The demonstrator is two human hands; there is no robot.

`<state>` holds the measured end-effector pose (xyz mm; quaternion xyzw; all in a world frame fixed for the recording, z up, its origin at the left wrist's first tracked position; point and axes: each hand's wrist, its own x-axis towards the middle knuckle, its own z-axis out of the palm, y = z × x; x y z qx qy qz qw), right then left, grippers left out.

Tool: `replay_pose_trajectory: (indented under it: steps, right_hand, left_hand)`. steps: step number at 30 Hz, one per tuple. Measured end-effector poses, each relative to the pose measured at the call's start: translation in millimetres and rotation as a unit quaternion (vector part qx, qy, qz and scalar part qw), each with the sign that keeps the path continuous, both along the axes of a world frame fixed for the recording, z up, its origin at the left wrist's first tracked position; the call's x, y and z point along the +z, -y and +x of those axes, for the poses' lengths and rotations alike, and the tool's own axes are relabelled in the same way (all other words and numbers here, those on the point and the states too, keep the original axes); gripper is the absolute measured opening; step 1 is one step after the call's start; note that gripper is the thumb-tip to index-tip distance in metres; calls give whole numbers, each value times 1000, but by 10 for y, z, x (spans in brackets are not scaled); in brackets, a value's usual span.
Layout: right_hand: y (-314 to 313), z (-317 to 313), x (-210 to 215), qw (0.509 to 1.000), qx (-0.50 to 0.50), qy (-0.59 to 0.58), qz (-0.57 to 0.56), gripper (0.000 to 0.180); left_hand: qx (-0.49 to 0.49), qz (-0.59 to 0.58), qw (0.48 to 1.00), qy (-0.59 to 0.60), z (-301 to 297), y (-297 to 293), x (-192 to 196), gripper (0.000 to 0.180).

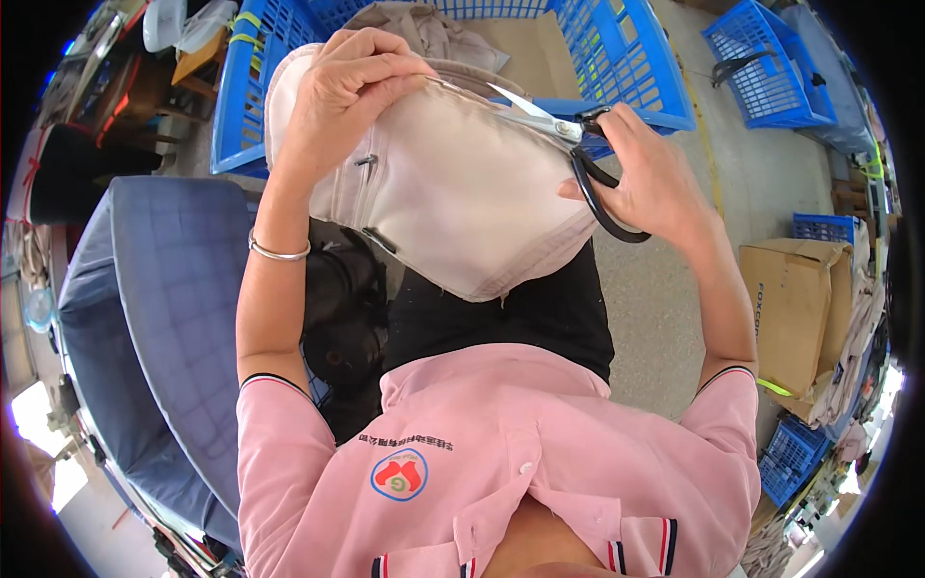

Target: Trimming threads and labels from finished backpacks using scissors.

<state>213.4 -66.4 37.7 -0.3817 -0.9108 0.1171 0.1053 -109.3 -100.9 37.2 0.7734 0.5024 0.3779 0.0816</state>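
A beige fabric bag (462, 193) with a zipper lies across my lap and reaches up over the near rim of a blue crate. My left hand (352, 91) pinches the bag's upper edge between thumb and fingers. In my right hand (655, 178) is a pair of scissors (554, 125) with black handles, my fingers through the loops. Its blades are spread apart and point left along the bag's upper edge, toward my left hand. Whether the blades touch the cloth or a thread, I cannot tell.
The blue plastic crate (236, 125) stands right ahead, with beige cloth (434, 34) inside. On the left is a large blue-grey padded piece (183, 318). Another blue crate (771, 67) sits at the far right, and a cardboard box (785, 308) stands nearer on that side.
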Motion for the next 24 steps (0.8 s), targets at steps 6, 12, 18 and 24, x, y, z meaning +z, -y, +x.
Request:
replay_pose_trajectory:
  steps: [6, 12, 18, 24]
  right_hand:
    - [-10, -192, 21, 999, 29, -4, 26, 73]
    - [24, -187, -133, 999, 26, -38, 28, 68]
    - [57, -171, -198, 998, 28, -48, 39, 64]
    - [-2, -236, -193, 996, 32, -44, 73, 65]
  left_hand:
    - [-18, -5, 1000, 25, -5, -9, -38, 9]
    - [-37, -7, 999, 28, -58, -59, -83, 8]
    - [-59, -15, 998, 8, -106, -107, -64, 11]
    - [-64, -85, 993, 60, -30, -123, -33, 10]
